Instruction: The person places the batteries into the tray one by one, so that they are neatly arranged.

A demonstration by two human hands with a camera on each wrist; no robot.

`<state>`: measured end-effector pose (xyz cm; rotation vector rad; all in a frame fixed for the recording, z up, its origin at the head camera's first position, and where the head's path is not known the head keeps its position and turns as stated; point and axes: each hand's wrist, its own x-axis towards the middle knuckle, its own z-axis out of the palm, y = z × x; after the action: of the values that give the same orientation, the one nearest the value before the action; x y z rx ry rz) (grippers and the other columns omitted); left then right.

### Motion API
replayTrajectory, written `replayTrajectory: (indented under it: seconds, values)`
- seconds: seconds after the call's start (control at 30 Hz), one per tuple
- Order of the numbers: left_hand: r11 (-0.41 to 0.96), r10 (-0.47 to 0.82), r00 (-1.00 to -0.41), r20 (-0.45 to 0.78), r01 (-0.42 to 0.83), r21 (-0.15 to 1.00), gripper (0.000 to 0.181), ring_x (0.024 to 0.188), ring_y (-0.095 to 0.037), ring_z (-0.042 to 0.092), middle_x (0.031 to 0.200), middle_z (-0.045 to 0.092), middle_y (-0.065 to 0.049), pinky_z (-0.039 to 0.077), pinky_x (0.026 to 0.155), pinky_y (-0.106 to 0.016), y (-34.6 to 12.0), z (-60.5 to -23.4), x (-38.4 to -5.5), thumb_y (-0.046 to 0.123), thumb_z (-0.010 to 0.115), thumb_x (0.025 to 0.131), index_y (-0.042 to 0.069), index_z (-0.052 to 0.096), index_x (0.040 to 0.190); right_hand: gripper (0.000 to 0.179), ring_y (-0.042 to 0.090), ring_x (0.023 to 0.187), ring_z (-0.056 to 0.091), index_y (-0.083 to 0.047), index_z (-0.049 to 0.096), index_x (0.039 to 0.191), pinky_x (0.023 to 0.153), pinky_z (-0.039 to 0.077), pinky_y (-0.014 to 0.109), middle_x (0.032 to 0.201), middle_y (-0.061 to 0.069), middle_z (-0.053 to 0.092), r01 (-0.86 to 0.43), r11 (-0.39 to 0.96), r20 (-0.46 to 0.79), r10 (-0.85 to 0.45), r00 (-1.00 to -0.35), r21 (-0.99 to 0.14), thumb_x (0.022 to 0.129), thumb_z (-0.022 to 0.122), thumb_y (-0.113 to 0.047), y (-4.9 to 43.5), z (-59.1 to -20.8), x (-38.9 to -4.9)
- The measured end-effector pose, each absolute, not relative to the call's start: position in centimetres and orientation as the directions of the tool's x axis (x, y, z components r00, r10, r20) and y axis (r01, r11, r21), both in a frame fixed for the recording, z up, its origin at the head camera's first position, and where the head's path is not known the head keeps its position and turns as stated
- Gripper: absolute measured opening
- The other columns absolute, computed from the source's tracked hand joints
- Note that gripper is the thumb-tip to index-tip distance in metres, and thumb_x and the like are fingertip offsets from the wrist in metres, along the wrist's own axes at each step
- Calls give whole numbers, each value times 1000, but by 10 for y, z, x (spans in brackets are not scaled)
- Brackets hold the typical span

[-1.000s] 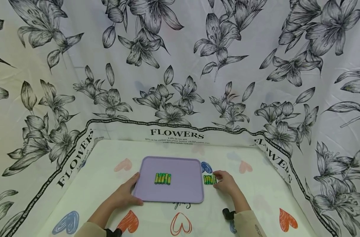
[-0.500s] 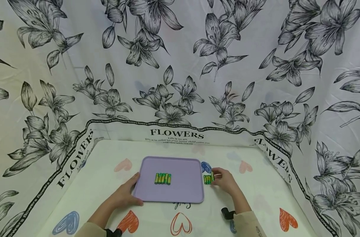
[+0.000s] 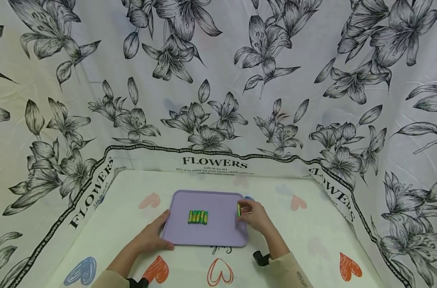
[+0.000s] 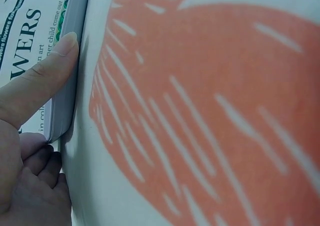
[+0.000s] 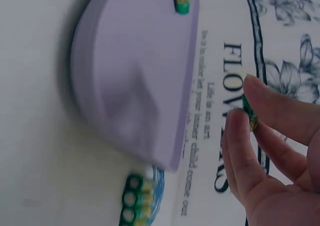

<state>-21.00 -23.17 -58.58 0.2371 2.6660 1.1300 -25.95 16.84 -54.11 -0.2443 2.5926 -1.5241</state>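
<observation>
A: How far along are we judging this work to be?

B: We're guessing roughly halfway, if the tray (image 3: 218, 236) is where everything is going. We're counting five batteries (image 3: 198, 217) lying side by side near its middle.

A: And the right hand (image 3: 254, 215)?

B: We're seeing it nearly closed, thumb and fingertips pinching one battery (image 3: 238, 210). That one is hanging over the tray's right end, apart from the row, so we're not counting it as placed.

A: What are we leaving outside?

B: In the right-wrist view we're making out at least three loose batteries (image 5: 132, 198), lined up on the desk (image 3: 110, 224) just beside the tray. More may be lying beyond the edge of that view; from the head camera the hand is hiding them, so we're giving no full count.

A: What is the left hand (image 3: 150, 236) doing?

B: It's holding the tray by the near left corner, thumb and fingers spanning it.

A: And around us?

B: The desk is showing a white top printed with red, blue and pink hearts (image 3: 157, 270). A pale curtain (image 3: 218, 88) is enclosing the back and both sides, bearing black-and-grey lilies (image 3: 263, 38), and below them FLOWERS lettering (image 3: 214, 162) is running along the lower part.
</observation>
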Motion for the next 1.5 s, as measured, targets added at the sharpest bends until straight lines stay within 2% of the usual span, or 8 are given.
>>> replayTrajectory:
  seconds: [0.27, 0.43, 0.73, 1.33, 1.5]
  values:
    - [679, 248, -958, -145, 65, 731, 136, 154, -42, 13, 169, 15, -14, 15, 124, -60, -232, -586, -210, 44, 96, 56, 7, 19, 161, 57, 22, 98, 69, -4, 66, 126, 83, 61, 36, 116, 12, 70, -92, 461, -5, -205, -979, -883, 74, 87, 0, 133, -545, -261]
    - [679, 253, -957, -139, 73, 730, 136, 154, -42, 13, 169, 15, -14, 14, 124, -60, -232, -587, -211, 44, 96, 56, 6, 19, 161, 57, 20, 95, 69, -5, 67, 124, 83, 61, 33, 110, 10, 71, -131, 482, 15, -237, -971, -866, 72, 88, -2, 111, -555, -267]
    - [671, 255, -955, -150, 63, 739, 136, 154, -42, 12, 169, 14, -15, 13, 124, -60, -232, -589, -211, 41, 97, 55, 6, 18, 161, 56, 14, 88, 65, -5, 68, 120, 80, 59, 31, 99, 3, 70, -94, 528, -54, -258, -965, -844, 69, 90, -1, 78, -572, -268]
    - [693, 239, -959, -153, 58, 719, 136, 154, -41, 14, 169, 15, -15, 16, 123, -60, -231, -587, -211, 41, 97, 56, 7, 19, 161, 58, 14, 83, 56, -4, 68, 121, 73, 54, 30, 89, -2, 62, -79, 600, -86, -240, -967, -796, 68, 89, 1, 59, -587, -273]
    - [695, 236, -960, -154, 56, 717, 136, 154, -41, 14, 169, 15, -14, 16, 123, -60, -231, -587, -211, 42, 97, 55, 7, 19, 161, 63, 13, 84, 57, -6, 67, 125, 77, 55, 32, 92, -2, 63, -85, 608, -78, -237, -968, -789, 67, 91, -2, 62, -584, -271]
